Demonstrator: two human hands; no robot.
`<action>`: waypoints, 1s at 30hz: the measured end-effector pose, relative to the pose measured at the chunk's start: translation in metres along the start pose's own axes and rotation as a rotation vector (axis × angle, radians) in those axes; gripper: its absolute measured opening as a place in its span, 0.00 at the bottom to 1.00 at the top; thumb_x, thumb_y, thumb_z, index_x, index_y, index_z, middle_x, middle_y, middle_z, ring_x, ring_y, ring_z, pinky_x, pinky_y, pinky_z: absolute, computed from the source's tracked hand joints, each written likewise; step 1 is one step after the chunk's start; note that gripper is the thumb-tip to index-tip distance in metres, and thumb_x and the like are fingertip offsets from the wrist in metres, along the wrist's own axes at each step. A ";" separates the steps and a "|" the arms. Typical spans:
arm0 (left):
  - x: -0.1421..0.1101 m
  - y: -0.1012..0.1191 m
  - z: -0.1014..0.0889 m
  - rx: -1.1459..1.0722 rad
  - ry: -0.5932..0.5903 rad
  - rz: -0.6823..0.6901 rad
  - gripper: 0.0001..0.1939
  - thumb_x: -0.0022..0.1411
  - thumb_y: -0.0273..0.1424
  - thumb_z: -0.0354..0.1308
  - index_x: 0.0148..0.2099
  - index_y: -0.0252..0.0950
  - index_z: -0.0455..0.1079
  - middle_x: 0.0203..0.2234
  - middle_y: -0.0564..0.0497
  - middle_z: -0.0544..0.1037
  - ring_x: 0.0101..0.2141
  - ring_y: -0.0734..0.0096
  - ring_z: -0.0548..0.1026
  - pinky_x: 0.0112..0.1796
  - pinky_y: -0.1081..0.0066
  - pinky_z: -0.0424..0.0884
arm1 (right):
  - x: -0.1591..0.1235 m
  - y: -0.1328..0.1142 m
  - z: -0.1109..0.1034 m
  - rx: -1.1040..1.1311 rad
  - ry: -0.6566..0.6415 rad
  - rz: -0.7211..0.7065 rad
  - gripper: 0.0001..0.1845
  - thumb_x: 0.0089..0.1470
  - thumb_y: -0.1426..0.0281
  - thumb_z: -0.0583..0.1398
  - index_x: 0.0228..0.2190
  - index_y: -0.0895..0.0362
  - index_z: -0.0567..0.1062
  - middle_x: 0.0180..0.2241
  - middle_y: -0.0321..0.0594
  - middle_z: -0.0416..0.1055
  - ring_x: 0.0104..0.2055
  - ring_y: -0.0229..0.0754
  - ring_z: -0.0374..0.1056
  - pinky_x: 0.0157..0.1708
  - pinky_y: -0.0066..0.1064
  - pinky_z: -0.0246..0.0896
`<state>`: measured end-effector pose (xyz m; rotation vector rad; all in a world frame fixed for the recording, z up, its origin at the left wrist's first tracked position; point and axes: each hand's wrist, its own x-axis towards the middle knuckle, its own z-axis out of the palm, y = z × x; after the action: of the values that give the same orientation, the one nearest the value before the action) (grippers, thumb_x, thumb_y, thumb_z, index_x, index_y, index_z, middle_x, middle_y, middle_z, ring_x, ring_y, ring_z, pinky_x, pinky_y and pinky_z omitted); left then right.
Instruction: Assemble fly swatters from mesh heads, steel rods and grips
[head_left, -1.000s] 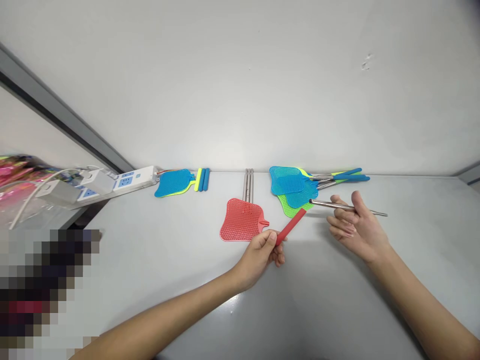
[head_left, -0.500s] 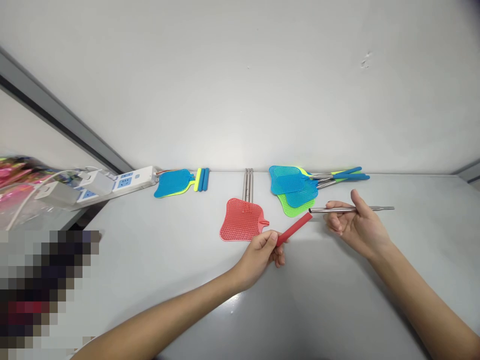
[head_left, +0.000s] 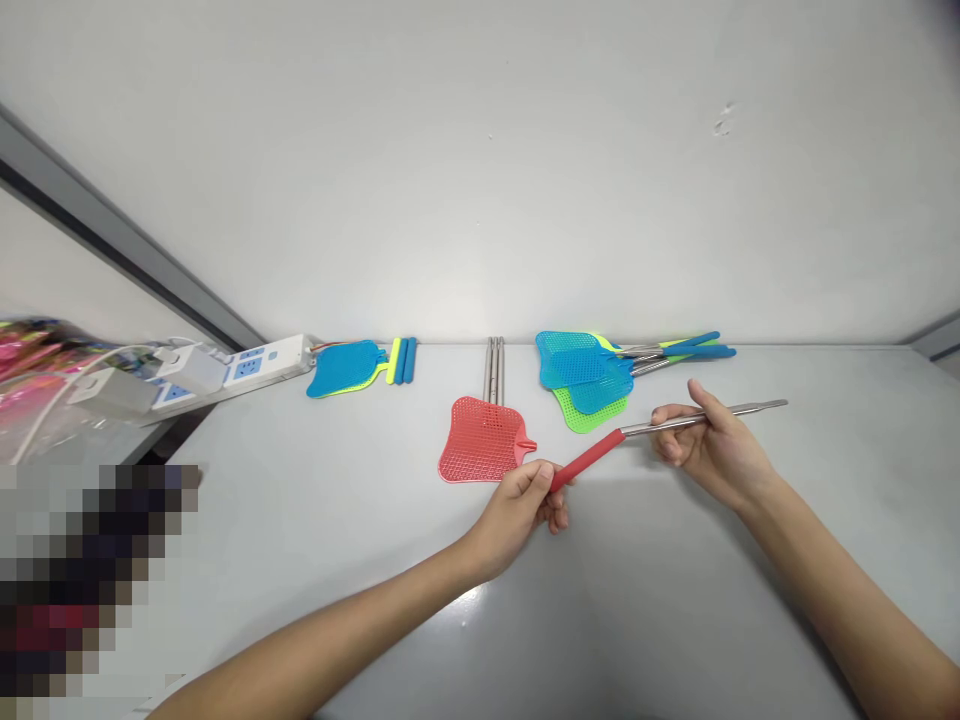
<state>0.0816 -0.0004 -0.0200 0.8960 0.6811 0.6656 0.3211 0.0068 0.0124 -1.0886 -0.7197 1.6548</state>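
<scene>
My left hand grips one end of a red foam handle, right next to the stem of a red plastic fly swatter head lying on the white table. My right hand holds a thin steel rod between fingers and thumb. The rod's end meets the far end of the red handle, forming one straight line. How far it enters the handle is hidden.
Along the wall lie a blue swatter, blue handles, steel rods and a pile of blue and green swatters. A power strip with plugs and a pink plastic bag are at the left.
My right hand has moved left and swung the steel rod around, bringing its end from a small gap to contact with the red handle. My left hand has barely moved.
</scene>
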 end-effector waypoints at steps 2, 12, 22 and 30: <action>0.000 0.000 0.000 -0.006 0.005 0.003 0.16 0.62 0.41 0.47 0.32 0.32 0.64 0.22 0.55 0.63 0.22 0.79 0.65 0.25 0.75 0.59 | 0.000 0.000 0.000 -0.019 -0.002 -0.009 0.29 0.56 0.54 0.46 0.22 0.58 0.77 0.10 0.38 0.62 0.17 0.35 0.56 0.20 0.26 0.49; -0.002 0.003 0.002 -0.015 -0.013 0.007 0.17 0.62 0.41 0.45 0.33 0.32 0.64 0.19 0.56 0.62 0.22 0.77 0.65 0.25 0.74 0.59 | -0.001 0.001 0.005 -0.169 0.016 0.001 0.32 0.54 0.50 0.45 0.18 0.57 0.76 0.08 0.37 0.60 0.15 0.36 0.54 0.21 0.29 0.49; -0.003 0.002 0.003 0.100 -0.015 0.013 0.15 0.57 0.41 0.54 0.38 0.32 0.66 0.18 0.56 0.64 0.21 0.77 0.65 0.25 0.74 0.60 | -0.004 0.007 0.016 -0.219 -0.058 0.053 0.33 0.54 0.49 0.44 0.20 0.59 0.76 0.10 0.37 0.61 0.16 0.35 0.55 0.21 0.28 0.50; -0.006 0.004 0.004 0.326 -0.074 0.005 0.16 0.59 0.42 0.49 0.34 0.33 0.65 0.13 0.58 0.62 0.17 0.79 0.60 0.21 0.76 0.55 | -0.008 0.017 0.030 -0.230 -0.173 0.102 0.33 0.55 0.50 0.43 0.22 0.59 0.76 0.12 0.36 0.61 0.17 0.35 0.57 0.23 0.28 0.52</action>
<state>0.0804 -0.0052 -0.0131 1.2176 0.7330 0.5306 0.2881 -0.0050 0.0132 -1.1684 -1.0004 1.8015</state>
